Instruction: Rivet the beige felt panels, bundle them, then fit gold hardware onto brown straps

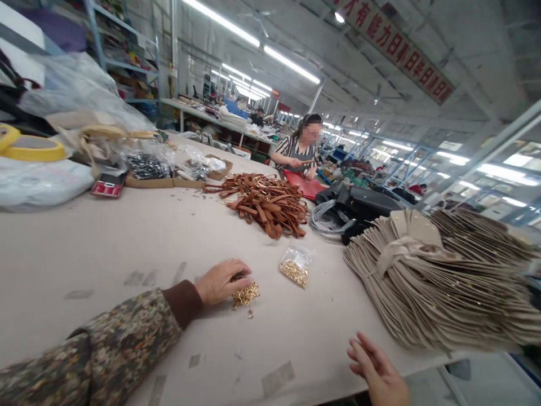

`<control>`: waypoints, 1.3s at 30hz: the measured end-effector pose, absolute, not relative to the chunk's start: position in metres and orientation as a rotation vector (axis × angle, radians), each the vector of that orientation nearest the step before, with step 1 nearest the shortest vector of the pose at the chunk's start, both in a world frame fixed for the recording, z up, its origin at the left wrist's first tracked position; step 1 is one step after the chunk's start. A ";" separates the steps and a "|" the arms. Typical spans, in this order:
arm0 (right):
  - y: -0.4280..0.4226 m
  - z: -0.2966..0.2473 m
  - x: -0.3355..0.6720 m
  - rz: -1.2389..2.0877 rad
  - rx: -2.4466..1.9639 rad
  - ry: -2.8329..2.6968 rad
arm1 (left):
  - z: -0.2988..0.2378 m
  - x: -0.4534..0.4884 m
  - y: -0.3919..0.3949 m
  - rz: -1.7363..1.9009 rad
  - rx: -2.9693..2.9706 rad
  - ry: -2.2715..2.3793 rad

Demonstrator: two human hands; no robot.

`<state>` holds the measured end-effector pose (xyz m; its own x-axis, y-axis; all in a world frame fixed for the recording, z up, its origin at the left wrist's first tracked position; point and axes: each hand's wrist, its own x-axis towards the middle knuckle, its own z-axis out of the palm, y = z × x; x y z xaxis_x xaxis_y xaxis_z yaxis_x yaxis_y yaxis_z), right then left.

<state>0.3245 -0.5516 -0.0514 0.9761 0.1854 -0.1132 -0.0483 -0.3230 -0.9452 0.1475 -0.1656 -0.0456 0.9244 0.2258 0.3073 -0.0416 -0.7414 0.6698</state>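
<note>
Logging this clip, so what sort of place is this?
Probably a bag or leather-goods workshop: a heap of brown straps, stacked beige cut pieces, and gold fittings under the left hand.

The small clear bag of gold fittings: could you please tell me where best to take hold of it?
Probably pinch the crumpled empty plastic at the far end of the clear bag, coming from above: the gold fittings lie settled at its near end, leaving that top loose and raised.
</note>
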 end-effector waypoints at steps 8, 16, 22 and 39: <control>-0.389 -0.039 0.328 0.037 -1.998 -0.400 | -0.059 0.146 -0.178 0.531 2.466 -0.070; -0.365 -0.068 0.299 0.105 -1.932 -0.550 | -0.062 0.169 -0.200 0.528 2.688 -0.246; -0.368 -0.076 0.308 0.112 -1.929 -0.514 | -0.065 0.163 -0.197 0.536 2.661 -0.266; -0.372 -0.065 0.375 -0.178 -2.282 -0.416 | -0.054 0.097 -0.171 0.515 2.662 -0.111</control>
<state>0.3753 -0.3719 -0.0648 0.9363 0.2398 0.2564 0.3511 -0.6317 -0.6911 0.0972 -0.1710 -0.0543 0.9281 0.0025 0.3724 -0.1552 -0.9065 0.3927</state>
